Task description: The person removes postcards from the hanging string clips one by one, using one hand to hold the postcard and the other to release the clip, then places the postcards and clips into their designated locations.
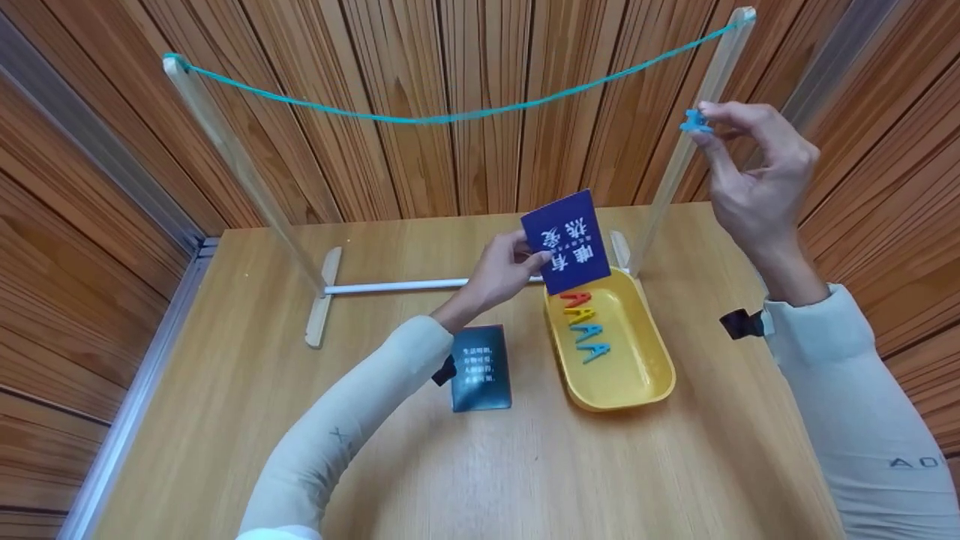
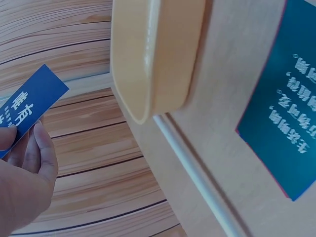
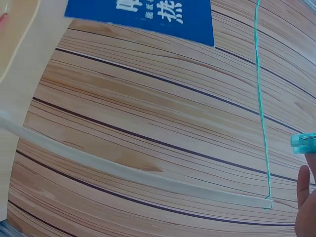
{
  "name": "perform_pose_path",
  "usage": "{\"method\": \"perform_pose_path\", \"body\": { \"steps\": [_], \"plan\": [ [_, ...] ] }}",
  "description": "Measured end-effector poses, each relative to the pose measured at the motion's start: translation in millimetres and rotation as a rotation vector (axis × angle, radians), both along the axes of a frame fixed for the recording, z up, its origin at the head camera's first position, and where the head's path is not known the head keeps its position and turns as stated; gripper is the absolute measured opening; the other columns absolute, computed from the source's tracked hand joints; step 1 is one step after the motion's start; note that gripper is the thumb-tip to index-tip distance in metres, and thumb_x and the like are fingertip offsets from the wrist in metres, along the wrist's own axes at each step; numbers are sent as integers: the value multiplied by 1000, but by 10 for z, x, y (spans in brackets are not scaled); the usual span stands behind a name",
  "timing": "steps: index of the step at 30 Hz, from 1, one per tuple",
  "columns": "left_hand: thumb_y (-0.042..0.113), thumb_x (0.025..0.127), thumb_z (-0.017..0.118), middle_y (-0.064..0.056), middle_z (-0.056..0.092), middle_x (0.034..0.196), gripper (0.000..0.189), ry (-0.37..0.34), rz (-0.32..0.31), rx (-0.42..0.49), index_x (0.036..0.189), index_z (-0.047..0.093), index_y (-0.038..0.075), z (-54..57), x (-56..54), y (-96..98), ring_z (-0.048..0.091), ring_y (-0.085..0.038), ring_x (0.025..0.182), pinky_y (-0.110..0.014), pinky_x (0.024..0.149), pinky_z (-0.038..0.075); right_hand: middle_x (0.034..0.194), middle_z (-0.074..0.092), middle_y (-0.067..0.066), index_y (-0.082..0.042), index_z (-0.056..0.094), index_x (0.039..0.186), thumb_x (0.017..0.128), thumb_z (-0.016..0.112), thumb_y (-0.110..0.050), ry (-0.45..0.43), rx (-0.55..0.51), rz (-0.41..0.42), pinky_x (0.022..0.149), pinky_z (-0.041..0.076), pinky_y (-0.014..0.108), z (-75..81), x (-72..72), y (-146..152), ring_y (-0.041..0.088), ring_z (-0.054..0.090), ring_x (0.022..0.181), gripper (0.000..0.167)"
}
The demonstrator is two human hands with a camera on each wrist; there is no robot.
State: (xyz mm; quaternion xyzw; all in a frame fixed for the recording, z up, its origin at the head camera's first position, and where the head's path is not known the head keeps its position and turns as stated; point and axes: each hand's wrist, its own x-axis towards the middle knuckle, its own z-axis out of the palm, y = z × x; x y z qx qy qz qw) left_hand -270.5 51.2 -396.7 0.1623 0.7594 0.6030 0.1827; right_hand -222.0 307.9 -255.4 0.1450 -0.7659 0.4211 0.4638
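A dark blue card with white characters is pinched between the thumb and fingers of my left hand, tilted above the far end of the yellow tray. My right hand is raised beside the right post, pinching a light blue clothespin. That clothespin also shows at the right edge of the right wrist view. A green string sags between the two posts, with nothing hanging on it. On the table, a dark green card with white writing lies flat beside the tray.
The yellow tray holds red, yellow and blue clothespins in a column. Wooden posts on feet stand left and right, joined low down by a white rod. A wood-plank wall rises behind the table.
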Motion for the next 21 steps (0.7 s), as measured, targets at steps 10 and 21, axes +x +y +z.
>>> {"method": "perform_pose_path", "body": {
  "steps": [10, 21],
  "plan": [
    [14, 104, 65, -5, 74, 133, 40, -68, 56, 55, 145, 60, 13, -150, 35, -254, 75, -20, 117, -42, 100, 62, 107, 77, 22, 4, 73, 115, 90, 73, 13, -71, 138, 95, 85, 49, 11, -327, 78, 8, -9, 60, 90, 26],
    [11, 106, 62, -11, 75, 129, 39, -133, 118, 60, 145, 57, 8, -315, 68, -447, 76, -22, 112, -38, 95, 64, 112, 76, 16, 0, 71, 122, 88, 78, 9, -186, 389, 185, 94, 45, 5, -691, 256, -24, 8, 67, 100, 36]
  ]
}}
